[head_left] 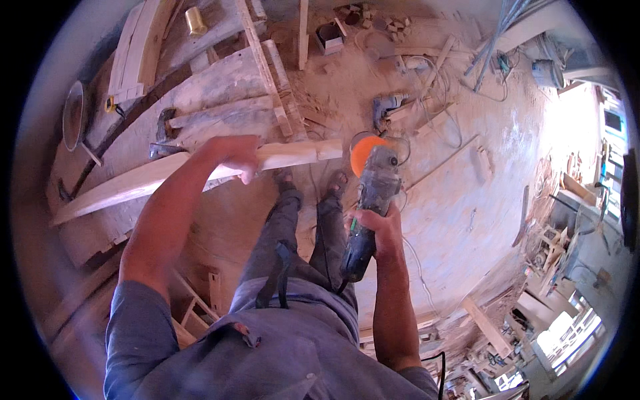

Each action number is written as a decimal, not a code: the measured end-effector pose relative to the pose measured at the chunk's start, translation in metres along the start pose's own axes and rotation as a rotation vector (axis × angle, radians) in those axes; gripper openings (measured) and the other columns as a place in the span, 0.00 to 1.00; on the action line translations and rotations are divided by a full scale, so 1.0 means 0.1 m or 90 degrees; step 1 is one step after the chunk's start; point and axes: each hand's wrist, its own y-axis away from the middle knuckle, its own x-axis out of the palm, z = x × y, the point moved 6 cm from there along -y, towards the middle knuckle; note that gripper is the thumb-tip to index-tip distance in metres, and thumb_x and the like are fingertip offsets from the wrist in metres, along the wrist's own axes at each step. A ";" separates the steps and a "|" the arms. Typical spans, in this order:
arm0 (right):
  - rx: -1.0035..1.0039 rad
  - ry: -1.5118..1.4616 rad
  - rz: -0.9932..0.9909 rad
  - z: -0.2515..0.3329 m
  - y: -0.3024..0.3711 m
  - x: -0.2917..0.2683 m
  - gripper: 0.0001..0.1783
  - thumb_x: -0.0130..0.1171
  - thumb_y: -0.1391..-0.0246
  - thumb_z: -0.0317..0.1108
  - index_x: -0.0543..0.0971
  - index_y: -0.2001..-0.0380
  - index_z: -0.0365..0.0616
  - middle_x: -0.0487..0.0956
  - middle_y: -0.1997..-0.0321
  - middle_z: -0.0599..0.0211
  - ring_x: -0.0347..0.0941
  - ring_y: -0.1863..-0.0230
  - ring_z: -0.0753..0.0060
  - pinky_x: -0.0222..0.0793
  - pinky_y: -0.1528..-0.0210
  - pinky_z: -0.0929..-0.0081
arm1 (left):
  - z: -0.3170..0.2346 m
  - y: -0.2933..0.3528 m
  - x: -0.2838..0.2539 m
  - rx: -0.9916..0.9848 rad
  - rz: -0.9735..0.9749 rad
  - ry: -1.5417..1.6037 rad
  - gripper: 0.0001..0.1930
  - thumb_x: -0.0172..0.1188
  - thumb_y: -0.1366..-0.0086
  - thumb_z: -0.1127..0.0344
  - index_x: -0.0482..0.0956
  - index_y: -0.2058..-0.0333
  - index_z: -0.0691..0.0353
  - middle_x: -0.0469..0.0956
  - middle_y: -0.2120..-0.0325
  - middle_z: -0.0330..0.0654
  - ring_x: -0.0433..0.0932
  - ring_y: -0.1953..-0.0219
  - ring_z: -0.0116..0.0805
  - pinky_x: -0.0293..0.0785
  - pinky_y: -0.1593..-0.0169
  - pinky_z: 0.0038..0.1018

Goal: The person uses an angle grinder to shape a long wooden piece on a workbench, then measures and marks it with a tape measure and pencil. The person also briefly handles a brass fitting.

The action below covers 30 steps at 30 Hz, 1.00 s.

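Note:
My left hand [235,157] grips a long, pale wooden piece [300,153] that tapers toward the far left and lies across the workbench [207,83]. Its right end sticks out past the bench edge. In my right hand [381,227] is a dark angle grinder [377,190], held by its body with the fingers wrapped round it. The grinder's orange disc [365,152] is close to the right end of the wood; whether they touch I cannot tell.
On the bench are a hammer [165,125], a tape measure [110,105], a gold-coloured can [195,21] and stacked boards [140,50]. A blue-grey power tool [387,110], cables and wood strips lie on the dusty floor. Scrap wood [490,327] is piled at lower right.

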 end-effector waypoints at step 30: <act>-0.018 0.117 0.052 -0.21 0.10 0.36 0.27 0.74 0.59 0.32 0.77 0.54 0.37 0.83 0.64 0.65 0.80 0.65 0.72 0.77 0.59 0.70 | 0.10 0.03 0.20 -0.065 -0.263 -0.079 0.16 0.69 0.54 0.66 0.87 0.65 0.67 0.85 0.66 0.59 0.86 0.60 0.58 0.81 0.51 0.46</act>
